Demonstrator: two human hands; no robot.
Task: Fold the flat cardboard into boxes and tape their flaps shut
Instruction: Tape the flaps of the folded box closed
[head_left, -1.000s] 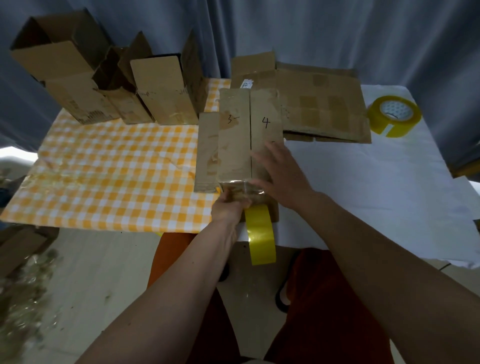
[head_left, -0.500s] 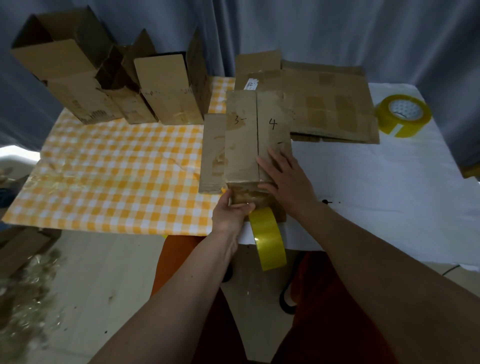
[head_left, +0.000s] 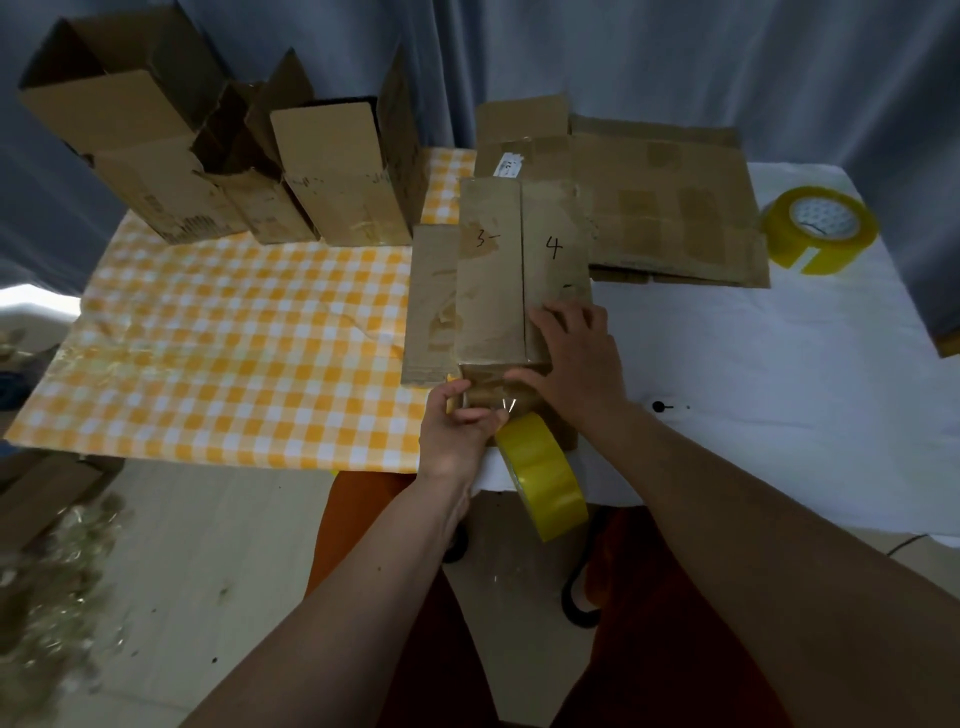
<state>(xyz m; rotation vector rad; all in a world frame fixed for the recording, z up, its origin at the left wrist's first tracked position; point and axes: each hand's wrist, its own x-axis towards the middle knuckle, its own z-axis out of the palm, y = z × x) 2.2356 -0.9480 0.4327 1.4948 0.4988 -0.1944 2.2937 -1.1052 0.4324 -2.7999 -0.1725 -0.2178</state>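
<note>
Fingers on both our hands meet at the near end of the box (head_left: 519, 280).

Our left hand (head_left: 457, 431) pinches the clear tape against that end, the yellow roll (head_left: 545, 478) hanging just beside it past the table edge (head_left: 218, 452). Our right hand (head_left: 576, 364) lies flat, fingers straight, pressing the top flap marked 4. The box lies lengthwise away from us, between the checked cloth (head_left: 234, 338) and the flat cardboard (head_left: 670, 208).

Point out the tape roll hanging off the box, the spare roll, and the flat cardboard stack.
hanging tape roll (head_left: 545, 480): head view, on its yellow outer band.
spare tape roll (head_left: 789, 240): head view, on its yellow side wall.
flat cardboard stack (head_left: 670, 208): head view, on the top sheet's middle.
</note>
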